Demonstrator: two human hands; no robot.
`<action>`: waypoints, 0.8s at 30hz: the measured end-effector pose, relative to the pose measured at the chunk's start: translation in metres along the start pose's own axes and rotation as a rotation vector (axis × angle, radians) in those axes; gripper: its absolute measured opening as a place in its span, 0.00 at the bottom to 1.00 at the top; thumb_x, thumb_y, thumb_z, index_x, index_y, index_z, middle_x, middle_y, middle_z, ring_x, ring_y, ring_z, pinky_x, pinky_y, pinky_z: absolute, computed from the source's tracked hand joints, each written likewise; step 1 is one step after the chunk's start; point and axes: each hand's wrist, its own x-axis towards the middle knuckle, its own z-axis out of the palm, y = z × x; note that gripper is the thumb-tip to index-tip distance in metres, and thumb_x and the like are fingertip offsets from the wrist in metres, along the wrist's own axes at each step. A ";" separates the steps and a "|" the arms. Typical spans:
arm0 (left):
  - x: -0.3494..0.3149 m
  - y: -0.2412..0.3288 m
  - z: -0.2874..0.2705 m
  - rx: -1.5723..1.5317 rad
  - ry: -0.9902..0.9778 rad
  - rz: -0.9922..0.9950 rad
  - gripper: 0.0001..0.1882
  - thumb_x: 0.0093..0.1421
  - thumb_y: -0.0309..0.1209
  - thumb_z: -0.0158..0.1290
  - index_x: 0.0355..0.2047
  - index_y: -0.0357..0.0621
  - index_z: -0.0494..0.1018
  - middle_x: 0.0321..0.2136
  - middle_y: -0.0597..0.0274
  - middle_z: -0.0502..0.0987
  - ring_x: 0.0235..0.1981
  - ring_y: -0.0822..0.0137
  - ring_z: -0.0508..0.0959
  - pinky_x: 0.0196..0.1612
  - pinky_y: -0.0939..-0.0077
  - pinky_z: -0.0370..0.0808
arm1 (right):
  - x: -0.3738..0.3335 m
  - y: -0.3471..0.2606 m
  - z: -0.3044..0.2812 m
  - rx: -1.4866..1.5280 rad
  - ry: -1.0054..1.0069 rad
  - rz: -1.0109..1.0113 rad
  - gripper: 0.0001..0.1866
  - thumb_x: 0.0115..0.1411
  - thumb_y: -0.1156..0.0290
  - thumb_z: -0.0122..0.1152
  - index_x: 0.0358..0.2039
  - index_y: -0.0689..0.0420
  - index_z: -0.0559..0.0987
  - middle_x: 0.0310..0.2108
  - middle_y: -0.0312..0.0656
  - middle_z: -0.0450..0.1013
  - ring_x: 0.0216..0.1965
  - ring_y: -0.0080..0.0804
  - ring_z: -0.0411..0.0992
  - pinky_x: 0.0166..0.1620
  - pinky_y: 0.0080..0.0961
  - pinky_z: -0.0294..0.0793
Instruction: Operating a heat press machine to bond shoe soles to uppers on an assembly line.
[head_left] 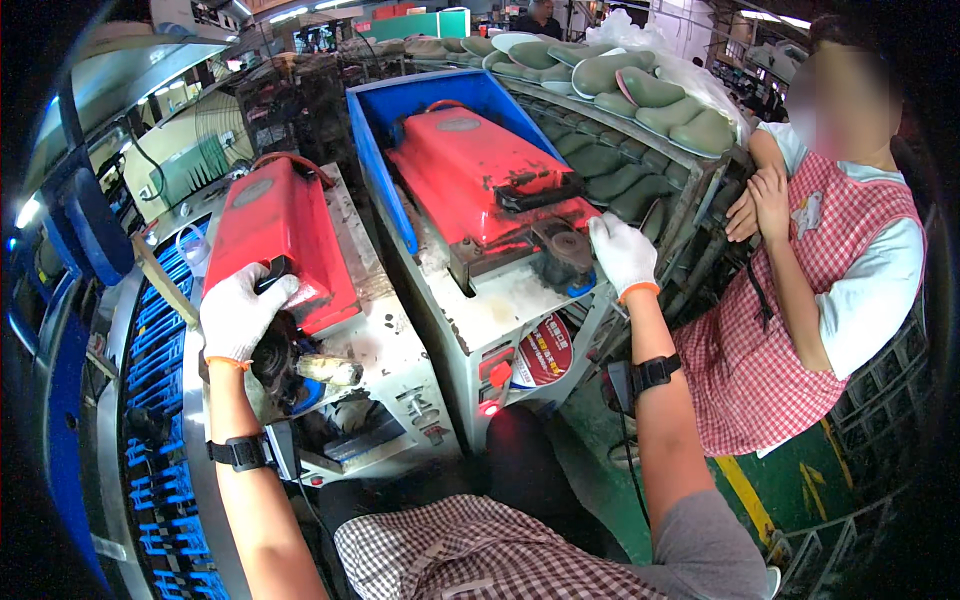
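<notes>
Two grinding-type machines stand side by side before me, each with a scuffed red cover. My left hand (245,315), in a white glove, is closed round the black handle (275,270) at the front of the left red cover (275,225). Below that hand sit a dark round part and a worn pale block (330,370). At the front right corner of the right red cover (470,165), my gloved right hand (624,256) rests with its fingers extended, holding nothing visible. Just left of it are a dark roller part (568,245) and the right cover's black handle (540,192).
A blue tray (375,150) surrounds the right cover. Several green shoe-sole-shaped pieces (650,100) lie on a metal rack behind. To the right stands a person in a red checked apron (760,330). A rack with blue holders (165,440) runs along my left.
</notes>
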 end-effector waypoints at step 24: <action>-0.001 0.000 0.002 -0.012 0.018 0.021 0.26 0.56 0.58 0.63 0.37 0.46 0.84 0.27 0.51 0.83 0.33 0.51 0.85 0.39 0.61 0.78 | -0.001 0.000 0.000 0.008 0.007 -0.011 0.26 0.71 0.43 0.40 0.48 0.46 0.82 0.44 0.52 0.82 0.46 0.59 0.79 0.51 0.53 0.77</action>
